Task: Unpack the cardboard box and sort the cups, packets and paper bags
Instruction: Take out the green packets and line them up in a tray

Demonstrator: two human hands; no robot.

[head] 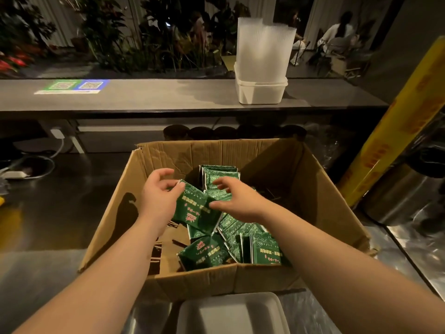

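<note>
holding green packet (195,209) in cardboard box (277,160)

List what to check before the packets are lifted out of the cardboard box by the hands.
1. Left hand grips the green packet bundle: ok, thumb and fingers curl round its upper left corner.
2. Right hand grips the same bundle: cannot tell; its thumb touches the right edge, but the fingers' hold is not clear.
3. Way up out of the cardboard box: ok, the top is open and nothing is above the hands.
4. Bundle free of the loose packets: cannot tell; several lie right under it.
5. Set-down spot in view: ok, a white tray sits just in front of the box.
</note>
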